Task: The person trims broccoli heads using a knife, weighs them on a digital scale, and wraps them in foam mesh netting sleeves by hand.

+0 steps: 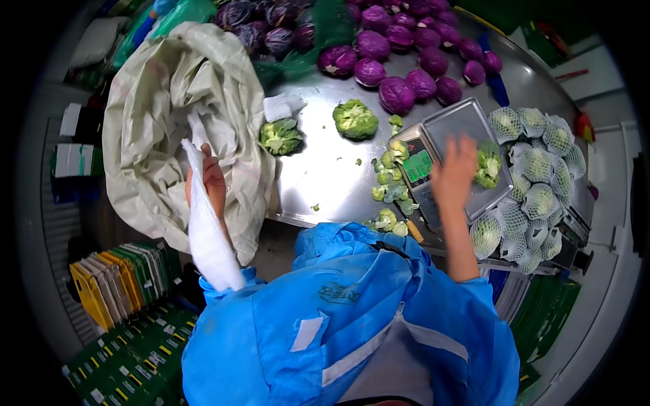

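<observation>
My left hand (214, 177) is closed on a long, limp white strip of wrapping (207, 223), which hangs down toward my sleeve. Behind that hand gapes a big off-white sack (135, 135). Over the steel pan of a digital scale (447, 122), my right hand (455, 169) is slightly blurred, fingers spread and holding nothing. Just to its right a head of broccoli (487, 166) lies on the pan; I cannot tell whether they touch. Two more broccoli heads rest on the metal table: one in the middle (355, 120), another by the sack (281, 137), beside a small white netting piece (276, 107).
Trimmed broccoli pieces (387, 169) and a wooden-handled tool (414, 231) lie left of the scale. Net-wrapped heads (538, 169) are stacked at right. Purple cabbages (397, 95) crowd the back of the table (305, 183). Folded crates (125, 277) stand low at left.
</observation>
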{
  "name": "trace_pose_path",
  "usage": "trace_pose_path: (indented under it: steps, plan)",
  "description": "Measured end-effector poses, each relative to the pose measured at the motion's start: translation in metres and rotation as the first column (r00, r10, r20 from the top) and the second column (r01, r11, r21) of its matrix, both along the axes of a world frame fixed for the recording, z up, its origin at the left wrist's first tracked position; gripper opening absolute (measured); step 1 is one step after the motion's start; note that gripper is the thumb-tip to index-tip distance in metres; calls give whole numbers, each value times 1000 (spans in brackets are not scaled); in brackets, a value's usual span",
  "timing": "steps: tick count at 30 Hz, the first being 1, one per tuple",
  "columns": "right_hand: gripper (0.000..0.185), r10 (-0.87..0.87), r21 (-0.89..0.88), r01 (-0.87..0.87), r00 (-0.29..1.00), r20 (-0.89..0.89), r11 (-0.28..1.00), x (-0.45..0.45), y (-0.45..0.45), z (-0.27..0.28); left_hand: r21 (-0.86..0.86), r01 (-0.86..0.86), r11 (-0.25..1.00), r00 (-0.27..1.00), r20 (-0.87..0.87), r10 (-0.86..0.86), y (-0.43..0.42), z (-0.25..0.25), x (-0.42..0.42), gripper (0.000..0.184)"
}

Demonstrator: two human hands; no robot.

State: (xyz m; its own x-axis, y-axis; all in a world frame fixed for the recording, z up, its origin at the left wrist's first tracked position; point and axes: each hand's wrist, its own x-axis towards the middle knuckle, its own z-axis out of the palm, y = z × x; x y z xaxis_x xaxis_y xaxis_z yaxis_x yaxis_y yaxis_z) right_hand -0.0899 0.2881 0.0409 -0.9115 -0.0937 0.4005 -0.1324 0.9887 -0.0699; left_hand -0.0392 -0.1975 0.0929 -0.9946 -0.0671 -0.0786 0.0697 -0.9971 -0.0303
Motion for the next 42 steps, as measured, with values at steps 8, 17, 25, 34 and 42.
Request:
trace_pose_path:
  steps: [8,17,25,34,42]
  plan:
    - [56,624,-536,-506,780,49,676,-15,-182,0,6,-82,997,986,149,80,-4,-22,27,30]
    - [58,785,-992,128,615,74,-7,0,-229,31,-989,-104,110,956,-69,285,113,-25,-8,22]
    - [21,537,-984,-105,843,-13,140,36,-95,26,-591,414,693,910,289,-297,218,-8,-41,20]
    - [29,303,-305,309,951,68,-901,92,69,4,-585,786,-201,135,480,-867,350,-43,-36,34]
    - [45,18,-917,365,928,372,164,78,127,-28,-899,429,-86,524,326,-787,437,-60,-131,41]
